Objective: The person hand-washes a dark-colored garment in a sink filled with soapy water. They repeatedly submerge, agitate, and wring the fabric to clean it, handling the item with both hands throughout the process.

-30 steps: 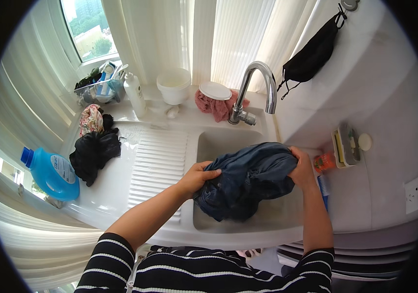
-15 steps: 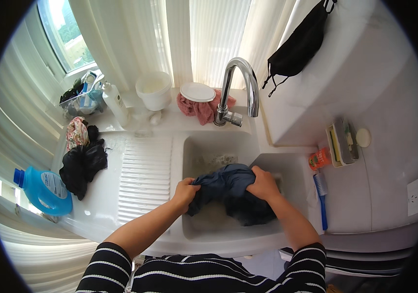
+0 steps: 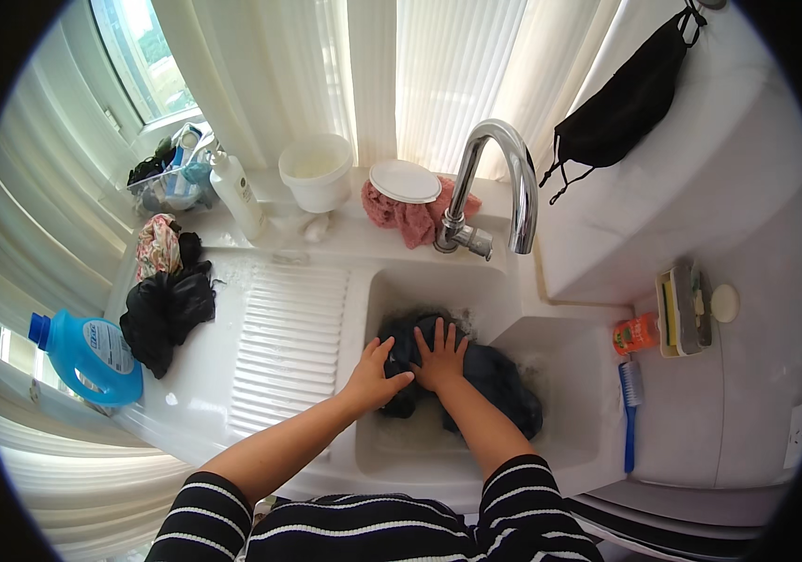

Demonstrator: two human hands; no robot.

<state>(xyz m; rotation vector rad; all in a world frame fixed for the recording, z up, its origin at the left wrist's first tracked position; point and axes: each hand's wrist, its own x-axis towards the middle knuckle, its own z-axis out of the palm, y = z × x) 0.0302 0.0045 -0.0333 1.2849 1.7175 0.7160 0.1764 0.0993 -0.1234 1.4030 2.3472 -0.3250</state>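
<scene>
Sink (image 3: 513,448) basin: dark garment (image 3: 504,379) lies in water, partly hidden under both hands, far edge hard to read in shadow. Left hand (image 3: 378,373) flat on garment's 9 o'clock side, fingers together. Right hand (image 3: 440,356) at its 12, fingers spread, pressing down. Faucet (image 3: 499,178) at 12 of basin. Detergent bottle (image 3: 87,356) far at 9. Brush (image 3: 631,412) at 3.

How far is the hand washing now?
Done: the dark garment lies in the sink. In hand: left hand and right hand press it down, palms flat. Left: dark clothes wait on the drainboard.
</scene>
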